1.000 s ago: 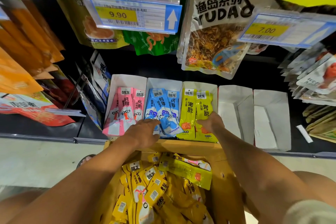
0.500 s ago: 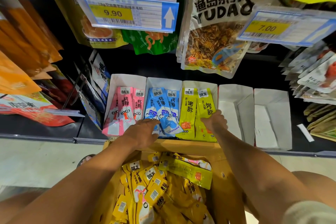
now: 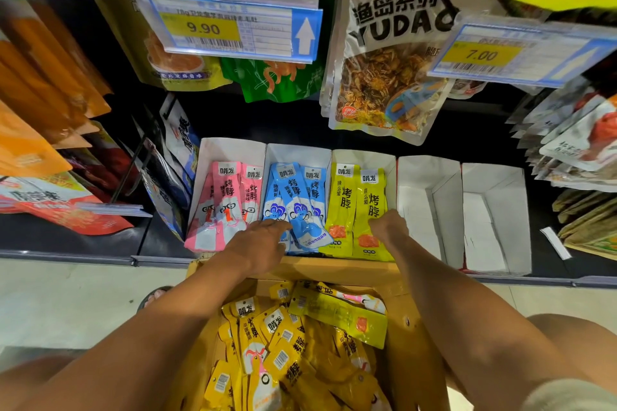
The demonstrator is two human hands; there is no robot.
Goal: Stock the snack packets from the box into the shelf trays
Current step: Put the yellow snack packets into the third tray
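Reaching with both bare arms over the cardboard box (image 3: pixel 334 272) to the row of shelf trays (image 3: pixel 233 147) on the bottom shelf (image 3: pixel 66 240). Laying the left grip (image 3: pixel 263 243) on the lower ends of the blue packets (image 3: pixel 295 197) in the second tray from the left, fingers stretched nearly straight and pointing right, curled round nothing. Setting the right grip (image 3: pixel 389 225) against the lower right part of the lime packets (image 3: pixel 344 200) in the third tray, knuckles up, fingers tucked under and hidden; cannot tell whether clasping a packet or merely pressing on it. Showing pink packets (image 3: pixel 227 197) leaning in the first tray, just left of the blue ones, and two further trays (image 3: pixel 430 177) to the right of the lime ones. Standing just in front of the shelf edge, below both arms: the box, heaped with yellow packets (image 3: pixel 273 327), one lime packet (image 3: pixel 337 315) lying crosswise on top near the far rim. Hanging overhead: a price tag marked 9.90 (image 3: pixel 230 27), another marked 7.00 (image 3: pixel 500 57), a large grey YUDAO bag (image 3: pixel 384 53) between them, and a green bag (image 3: pixel 277 80) under the first tag. Glimpsing pale floor (image 3: pixel 66 304) at the left, with the toe of a sandal (image 3: pixel 155 295) near the box.
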